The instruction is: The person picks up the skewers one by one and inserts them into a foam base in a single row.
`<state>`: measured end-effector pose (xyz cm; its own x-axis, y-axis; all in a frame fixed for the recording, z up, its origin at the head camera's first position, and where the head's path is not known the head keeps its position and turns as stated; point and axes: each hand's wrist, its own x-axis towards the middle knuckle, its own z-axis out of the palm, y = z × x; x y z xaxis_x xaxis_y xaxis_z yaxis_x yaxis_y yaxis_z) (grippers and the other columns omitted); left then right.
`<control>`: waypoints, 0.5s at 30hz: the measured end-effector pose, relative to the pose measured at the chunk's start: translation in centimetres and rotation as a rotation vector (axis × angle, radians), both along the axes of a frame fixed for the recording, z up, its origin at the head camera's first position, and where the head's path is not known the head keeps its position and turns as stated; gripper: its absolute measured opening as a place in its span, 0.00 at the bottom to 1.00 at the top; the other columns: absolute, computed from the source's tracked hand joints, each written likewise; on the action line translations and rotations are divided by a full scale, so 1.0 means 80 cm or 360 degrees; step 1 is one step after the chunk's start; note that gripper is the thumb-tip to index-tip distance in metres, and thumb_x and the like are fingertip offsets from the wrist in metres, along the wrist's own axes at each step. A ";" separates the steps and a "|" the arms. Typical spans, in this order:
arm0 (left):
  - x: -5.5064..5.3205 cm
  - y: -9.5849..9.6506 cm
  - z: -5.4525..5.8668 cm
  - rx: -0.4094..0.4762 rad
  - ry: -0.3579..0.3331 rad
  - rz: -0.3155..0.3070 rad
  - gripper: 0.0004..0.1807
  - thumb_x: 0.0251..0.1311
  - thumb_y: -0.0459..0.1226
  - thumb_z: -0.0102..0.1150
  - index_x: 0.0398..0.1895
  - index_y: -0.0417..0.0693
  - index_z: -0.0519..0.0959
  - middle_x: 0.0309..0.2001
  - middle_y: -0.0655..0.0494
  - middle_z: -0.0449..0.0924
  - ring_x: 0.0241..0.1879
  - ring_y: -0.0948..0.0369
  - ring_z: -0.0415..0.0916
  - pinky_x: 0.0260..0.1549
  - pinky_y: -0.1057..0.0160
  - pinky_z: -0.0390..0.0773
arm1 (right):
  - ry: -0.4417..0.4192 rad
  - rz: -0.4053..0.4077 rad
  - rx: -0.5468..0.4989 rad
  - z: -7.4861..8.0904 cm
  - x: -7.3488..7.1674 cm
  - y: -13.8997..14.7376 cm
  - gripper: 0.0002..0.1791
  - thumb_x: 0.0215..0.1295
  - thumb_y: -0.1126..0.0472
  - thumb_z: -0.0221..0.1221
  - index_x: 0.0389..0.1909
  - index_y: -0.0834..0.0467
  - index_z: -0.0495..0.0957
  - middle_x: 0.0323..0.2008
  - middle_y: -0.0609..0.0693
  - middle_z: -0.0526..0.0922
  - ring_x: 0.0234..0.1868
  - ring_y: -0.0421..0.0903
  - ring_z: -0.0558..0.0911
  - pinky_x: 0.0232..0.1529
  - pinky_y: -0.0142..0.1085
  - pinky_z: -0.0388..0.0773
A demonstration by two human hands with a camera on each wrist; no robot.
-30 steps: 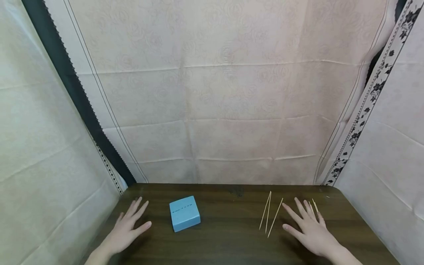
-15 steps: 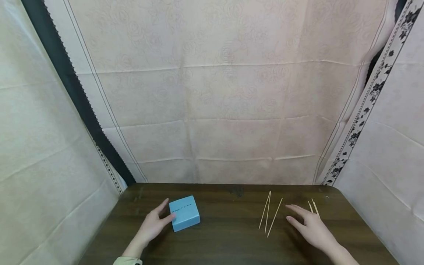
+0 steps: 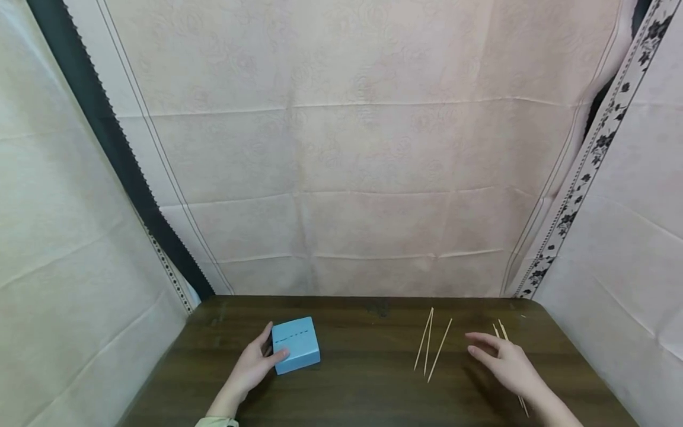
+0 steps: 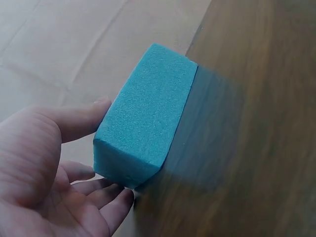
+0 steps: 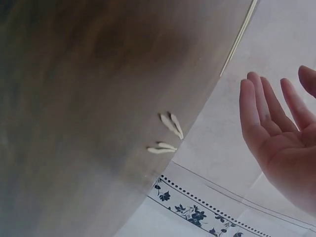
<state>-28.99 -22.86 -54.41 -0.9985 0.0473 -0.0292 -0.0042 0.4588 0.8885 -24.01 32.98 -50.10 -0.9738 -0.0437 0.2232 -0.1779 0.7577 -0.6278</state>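
A blue foam block (image 3: pixel 294 339) with a dashed dark line across its top sits at the table's left. My left hand (image 3: pixel 252 363) grips its left end, the thumb laid on the top face. In the left wrist view the fingers curl near the underside of the block (image 4: pixel 148 103). My right hand (image 3: pixel 509 363) hovers at the right, fingers relaxed and holding nothing. It partly covers thin wooden sticks (image 3: pixel 503 330), whose ends show beyond it and below the wrist. Several pale slender tips (image 5: pixel 170 124) appear in the right wrist view, apart from the right hand (image 5: pixel 281 128).
Left of the right hand lie three more thin sticks (image 3: pixel 440 350), two meeting at their far ends. Everything rests on a dark wooden table (image 3: pixel 368 379). Pale cloth hangs behind the table (image 3: pixel 368 178) and along both sides.
My left hand has moved right from beside the block and taken hold of it. My right hand's spread fingers have drawn together above the right-hand sticks. The block stays nearly in place.
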 end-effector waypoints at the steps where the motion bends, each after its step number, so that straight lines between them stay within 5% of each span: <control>1: 0.001 0.000 0.000 0.0014 0.0008 -0.0008 0.57 0.67 0.51 0.73 0.85 0.33 0.50 0.82 0.29 0.51 0.78 0.34 0.57 0.72 0.37 0.66 | -0.0031 0.0021 -0.0030 0.001 0.000 0.003 0.22 0.76 0.48 0.66 0.63 0.56 0.85 0.56 0.53 0.90 0.55 0.49 0.87 0.49 0.41 0.85; 6: 0.002 0.002 0.001 0.0054 0.0013 -0.0029 0.56 0.67 0.50 0.73 0.84 0.32 0.52 0.82 0.30 0.53 0.78 0.35 0.58 0.72 0.39 0.67 | -0.0265 0.0085 -0.0290 0.008 -0.005 0.025 0.26 0.77 0.55 0.65 0.68 0.67 0.78 0.59 0.64 0.86 0.50 0.46 0.88 0.42 0.36 0.88; 15: 0.004 0.010 0.005 0.0111 -0.0045 -0.0149 0.54 0.66 0.49 0.75 0.84 0.34 0.56 0.81 0.30 0.56 0.78 0.36 0.59 0.71 0.42 0.70 | -0.0591 0.0105 -0.0534 0.007 -0.024 0.091 0.32 0.78 0.65 0.62 0.73 0.78 0.64 0.62 0.75 0.80 0.57 0.57 0.86 0.50 0.49 0.88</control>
